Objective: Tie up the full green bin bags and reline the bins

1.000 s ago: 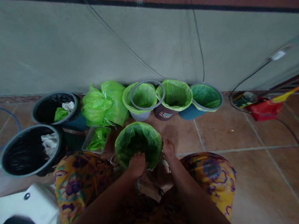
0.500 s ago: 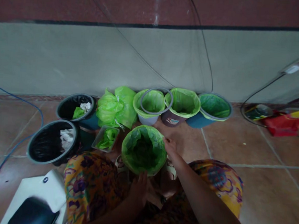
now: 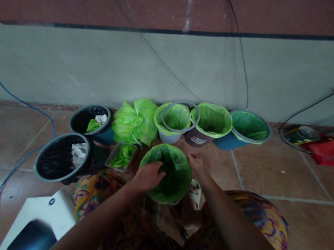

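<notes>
Between my feet a waste bin lined with a light green bin bag stands on the floor, with the bag's edge folded over its rim. My left hand lies across the left rim, fingers stretched and thumb apart, reaching inside against the lining. At the upper right rim my right hand has its fingers curled closed at the bag's edge; their tips are small and dim. The bottom of the bin is dark. A clear plastic box holding folded green bags sits left of the bin.
Along the wall stand a white bin with a loose grey ring on top, a brown bin and a blue bin. Tied green bags and two black-lined bins are left. Blue cable crosses the floor; a red dustpan lies right.
My left hand has moved from the bin's near side up over its left rim and inside. My right hand stays by the right rim, its fingers more curled. The view has shifted slightly left.
</notes>
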Tool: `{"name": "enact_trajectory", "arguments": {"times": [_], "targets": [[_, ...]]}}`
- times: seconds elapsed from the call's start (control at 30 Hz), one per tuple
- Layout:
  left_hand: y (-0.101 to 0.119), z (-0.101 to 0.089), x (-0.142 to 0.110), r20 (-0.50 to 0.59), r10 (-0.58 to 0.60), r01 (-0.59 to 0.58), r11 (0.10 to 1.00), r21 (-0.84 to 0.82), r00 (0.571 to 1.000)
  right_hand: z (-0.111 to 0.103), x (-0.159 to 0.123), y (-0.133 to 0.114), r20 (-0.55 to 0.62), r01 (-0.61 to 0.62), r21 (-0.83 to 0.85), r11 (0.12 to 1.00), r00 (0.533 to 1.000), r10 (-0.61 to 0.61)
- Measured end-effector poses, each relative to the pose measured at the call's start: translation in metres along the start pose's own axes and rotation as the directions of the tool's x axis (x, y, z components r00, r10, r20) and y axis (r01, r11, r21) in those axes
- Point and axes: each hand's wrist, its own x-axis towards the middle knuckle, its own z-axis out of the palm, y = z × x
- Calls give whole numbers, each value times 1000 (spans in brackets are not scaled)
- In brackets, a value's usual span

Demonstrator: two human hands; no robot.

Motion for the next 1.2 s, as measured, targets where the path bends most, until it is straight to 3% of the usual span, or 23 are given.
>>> {"name": "enact_trajectory", "arguments": {"times": [0.03, 0.1, 0.23, 0.3, 0.4, 0.6, 0.8, 1.03, 1.13, 1.2], "targets": [[-5, -15, 21, -124, -99, 102, 995, 14, 987, -1, -1, -9, -7, 20, -90, 996, 1000, -21], [-15, -31, 60, -249, -239, 251, 968, 20, 939, 2, -5, -28, -8, 100, -260, 960, 994, -105], [-31, -19, 103, -165, -263, 278, 957, 79, 951, 16, -12, -51, 105, 380, -485, 788, 919, -379], [-36, -7, 107, -110, -246, 259, 959, 120, 963, 22, -13, -53, 166, 451, -552, 702, 884, -437], [-41, 3, 102, -70, -210, 219, 963, 160, 975, 26, -13, -47, 188, 490, -586, 645, 857, -481], [-48, 4, 87, -49, -97, 106, 968, 228, 994, 14, -10, -32, 227, 534, -549, 644, 836, -499], [-45, 5, 77, -24, -128, 129, 958, 255, 992, 10, -18, -29, 312, 566, -554, 610, 821, -478], [-29, 1, 88, -214, -124, 152, 981, 119, 969, 14, -21, -45, 112, 558, -395, 730, 818, -565], [-23, -3, 105, -250, -137, 155, 986, 54, 959, 22, -12, -59, 57, 503, -361, 785, 852, -520], [-23, -3, 117, -232, -129, 143, 989, 42, 964, 29, -6, -67, 80, 472, -376, 797, 874, -480]]}}
